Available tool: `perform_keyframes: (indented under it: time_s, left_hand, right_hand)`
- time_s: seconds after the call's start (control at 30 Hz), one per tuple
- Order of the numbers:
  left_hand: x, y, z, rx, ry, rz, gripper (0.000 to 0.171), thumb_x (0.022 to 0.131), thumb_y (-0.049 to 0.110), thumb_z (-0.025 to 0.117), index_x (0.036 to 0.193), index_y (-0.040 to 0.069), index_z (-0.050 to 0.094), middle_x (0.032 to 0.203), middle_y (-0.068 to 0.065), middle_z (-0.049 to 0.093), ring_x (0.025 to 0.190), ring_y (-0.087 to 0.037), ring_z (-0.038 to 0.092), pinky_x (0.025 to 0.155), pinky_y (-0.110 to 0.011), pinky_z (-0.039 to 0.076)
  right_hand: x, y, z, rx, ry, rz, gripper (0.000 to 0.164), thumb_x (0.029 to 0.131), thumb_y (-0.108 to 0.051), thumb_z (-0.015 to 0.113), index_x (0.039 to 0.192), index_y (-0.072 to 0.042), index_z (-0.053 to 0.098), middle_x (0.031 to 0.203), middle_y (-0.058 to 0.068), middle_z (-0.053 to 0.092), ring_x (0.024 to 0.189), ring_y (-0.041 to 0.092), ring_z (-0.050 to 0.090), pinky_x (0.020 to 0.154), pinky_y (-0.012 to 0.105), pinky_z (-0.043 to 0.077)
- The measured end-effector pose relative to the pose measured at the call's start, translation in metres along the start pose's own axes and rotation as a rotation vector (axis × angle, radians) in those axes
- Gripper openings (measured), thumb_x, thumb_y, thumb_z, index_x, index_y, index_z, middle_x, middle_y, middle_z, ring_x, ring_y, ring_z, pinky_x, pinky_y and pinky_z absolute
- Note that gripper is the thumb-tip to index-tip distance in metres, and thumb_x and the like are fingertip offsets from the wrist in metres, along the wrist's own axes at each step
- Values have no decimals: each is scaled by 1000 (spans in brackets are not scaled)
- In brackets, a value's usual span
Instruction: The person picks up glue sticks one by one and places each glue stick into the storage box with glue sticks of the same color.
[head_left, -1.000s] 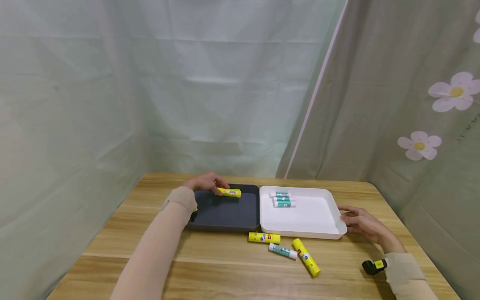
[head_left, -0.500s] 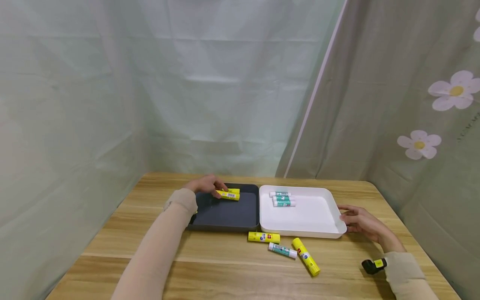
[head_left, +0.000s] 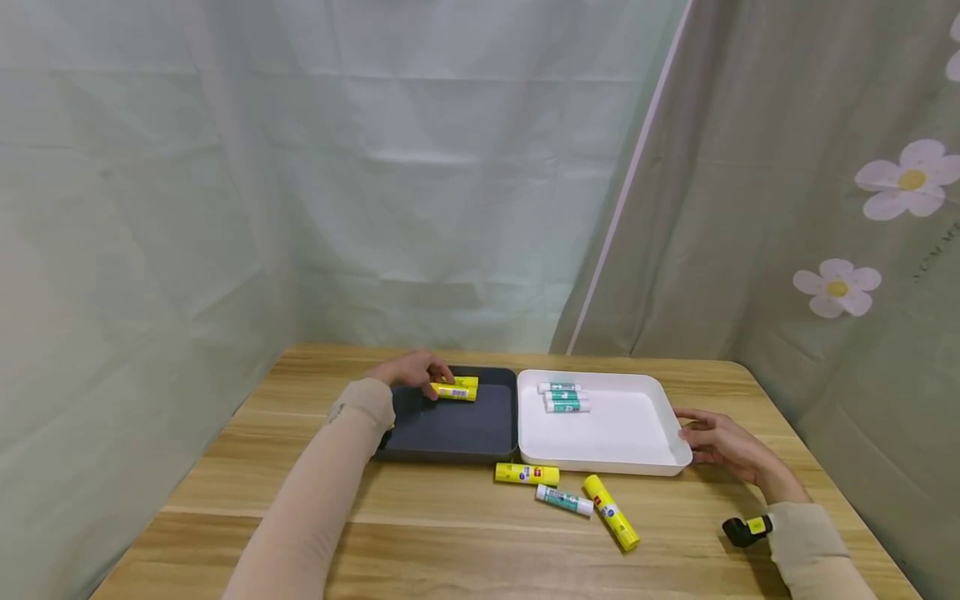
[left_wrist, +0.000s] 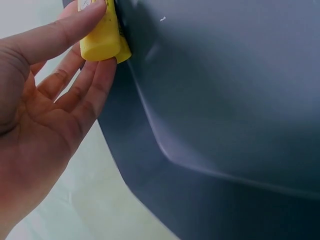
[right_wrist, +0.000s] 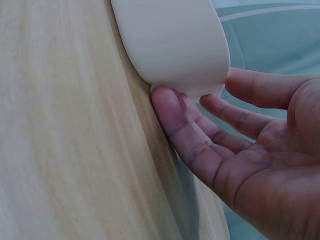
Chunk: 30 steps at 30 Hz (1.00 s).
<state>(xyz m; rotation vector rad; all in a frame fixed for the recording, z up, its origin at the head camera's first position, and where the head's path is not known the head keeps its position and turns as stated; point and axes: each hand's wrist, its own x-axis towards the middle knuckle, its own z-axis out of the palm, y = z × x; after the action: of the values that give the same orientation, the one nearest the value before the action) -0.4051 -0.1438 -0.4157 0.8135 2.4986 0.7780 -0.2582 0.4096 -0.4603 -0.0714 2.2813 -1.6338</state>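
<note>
Well, yellow tube (left_wrist: pixel 101 42) (pinched), inside dark tray (head_left: pixel 457 432)

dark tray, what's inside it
Two yellow tubes are side by side near the dark tray's far wall; the left hand pinches the nearer one. In the head view, the hand and sleeve hide their left ends and part of the tray's left side.
</note>
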Motion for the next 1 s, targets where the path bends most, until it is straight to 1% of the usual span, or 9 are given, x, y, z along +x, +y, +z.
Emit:
perform_keyframes:
  time_s: [0.1, 0.2, 0.33, 0.47, 0.57, 0.7, 0.77, 0.93, 1.0]
  left_hand:
    - [-1, 1, 0, 2, -1, -6, 37, 89, -11, 73, 125, -4, 71, 118, -18, 70, 109, -31, 64, 93, -41, 56]
    - [-3, 1, 2, 28, 5, -2, 36, 89, -11, 74, 124, -3, 71, 116, -17, 70, 106, -29, 64, 91, -38, 57]
    - [-3, 2, 4, 28, 10, -5, 35, 88, -13, 73, 122, -5, 70, 109, -17, 68, 96, -24, 61, 83, -34, 57]
    - [-3, 3, 6, -6, 27, -15, 33, 87, -16, 72, 118, -6, 70, 102, -20, 66, 86, -21, 56, 75, -32, 54]
    - [-3, 3, 6, -25, 49, -25, 32, 88, -17, 71, 118, -5, 71, 103, -20, 66, 87, -21, 56, 78, -37, 56]
    - [-3, 3, 5, -42, 65, -35, 32, 89, -15, 70, 119, -3, 71, 108, -19, 66, 94, -24, 59, 85, -44, 57]
    - [-2, 3, 4, -41, 74, -29, 32, 89, -14, 70, 119, -2, 71, 108, -18, 67, 96, -25, 61, 86, -44, 57]
    - [0, 3, 1, -45, 95, 7, 29, 91, -9, 71, 120, -3, 72, 109, -18, 68, 95, -23, 60, 85, -38, 55]
    - [0, 3, 0, -63, 100, 22, 29, 92, -7, 71, 121, -3, 72, 110, -17, 68, 96, -23, 60, 86, -37, 54]
  right_hand:
    - [0, 0, 0, -2, -2, -5, 71, 106, -15, 58, 157, 15, 19, 115, 9, 64, 96, 18, 66, 82, 33, 59]
    - [0, 0, 0, -5, -10, -14, 71, 106, -14, 57, 157, 16, 18, 116, 10, 63, 97, 18, 66, 82, 34, 59]
    - [0, 1, 1, -9, -9, -13, 71, 106, -14, 57, 157, 15, 18, 117, 11, 63, 97, 18, 65, 82, 34, 59]
    - [0, 1, 1, -12, -7, -11, 71, 106, -15, 57, 158, 15, 18, 117, 12, 63, 97, 19, 65, 82, 34, 60]
    - [0, 1, 1, -9, -14, -15, 71, 106, -15, 57, 157, 15, 18, 116, 11, 63, 97, 18, 65, 82, 34, 60]
    - [0, 2, 0, -9, -19, -23, 71, 106, -14, 57, 157, 16, 17, 115, 10, 63, 96, 17, 65, 82, 34, 59]
    - [1, 2, 0, -10, -16, -25, 71, 106, -13, 57, 157, 16, 17, 114, 9, 63, 96, 17, 65, 82, 34, 60]
    - [1, 1, 0, -11, -14, -25, 71, 106, -13, 57, 157, 17, 18, 113, 9, 64, 96, 17, 65, 82, 34, 60]
    - [1, 1, 0, -9, -16, -25, 71, 106, -13, 57, 157, 17, 18, 113, 9, 64, 96, 17, 65, 82, 34, 59]
